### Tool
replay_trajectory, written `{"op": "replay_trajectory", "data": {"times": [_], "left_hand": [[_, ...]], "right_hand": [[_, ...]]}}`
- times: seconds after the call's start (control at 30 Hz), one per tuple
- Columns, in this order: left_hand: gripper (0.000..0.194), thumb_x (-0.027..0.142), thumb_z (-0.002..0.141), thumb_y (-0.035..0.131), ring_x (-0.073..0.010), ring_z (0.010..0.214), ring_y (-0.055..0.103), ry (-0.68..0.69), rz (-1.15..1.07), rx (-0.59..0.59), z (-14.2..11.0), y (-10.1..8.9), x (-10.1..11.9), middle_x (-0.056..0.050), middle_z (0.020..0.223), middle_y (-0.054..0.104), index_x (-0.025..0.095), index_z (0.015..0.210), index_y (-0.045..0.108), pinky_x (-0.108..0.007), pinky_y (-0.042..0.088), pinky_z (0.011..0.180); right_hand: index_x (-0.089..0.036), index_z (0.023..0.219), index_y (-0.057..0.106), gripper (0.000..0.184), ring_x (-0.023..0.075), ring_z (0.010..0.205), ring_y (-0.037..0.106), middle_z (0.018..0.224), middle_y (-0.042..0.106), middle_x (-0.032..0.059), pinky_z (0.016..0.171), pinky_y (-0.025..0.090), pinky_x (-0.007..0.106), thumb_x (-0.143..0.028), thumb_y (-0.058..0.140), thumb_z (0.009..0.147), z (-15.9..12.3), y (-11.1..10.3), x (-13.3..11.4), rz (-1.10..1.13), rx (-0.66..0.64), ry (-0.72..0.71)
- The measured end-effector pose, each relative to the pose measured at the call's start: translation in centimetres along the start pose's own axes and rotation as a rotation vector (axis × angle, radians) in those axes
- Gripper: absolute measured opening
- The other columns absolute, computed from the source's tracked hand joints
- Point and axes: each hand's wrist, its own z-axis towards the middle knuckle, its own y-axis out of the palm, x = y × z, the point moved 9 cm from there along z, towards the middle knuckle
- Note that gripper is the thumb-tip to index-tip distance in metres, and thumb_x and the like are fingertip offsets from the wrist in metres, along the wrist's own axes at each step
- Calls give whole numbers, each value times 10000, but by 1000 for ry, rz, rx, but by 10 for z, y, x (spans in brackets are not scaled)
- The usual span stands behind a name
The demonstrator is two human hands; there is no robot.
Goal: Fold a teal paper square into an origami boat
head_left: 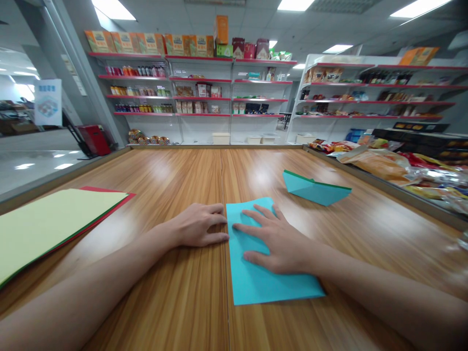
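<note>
A light-blue sheet of paper (256,285), looking folded over, lies flat on the wooden table in front of me. My right hand (283,239) rests on it with the fingers spread and hides part of its middle and right side. At the paper's left edge is my left hand (199,225), palm down on the table, fingers apart and slightly bent, the tips at or just touching that edge. Neither hand grips anything. Beyond my right hand sits a folded blue paper boat (316,189) with a green upper edge.
To the left lies a stack of coloured paper (54,212), pale yellow on top with green and red beneath. Packaged snacks (395,165) are heaped past the table's raised right edge. Stocked shelves (201,78) stand behind the table (175,175). A red case (94,139) is at the far left.
</note>
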Motion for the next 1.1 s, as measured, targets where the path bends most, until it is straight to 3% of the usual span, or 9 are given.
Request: {"op": "replay_trajectory", "data": {"times": [1.1], "left_hand": [[317,410,890,545,-170,799,627,24,-5,22,1,-2,2,-65,1017,607,190,1094,646,-265,477,667]], "right_hand": [[-322,1379,436,629,415,1327,268,1453,371,115,1029,125,658,-626,467,829,0,1,1,-4,2,9]]}}
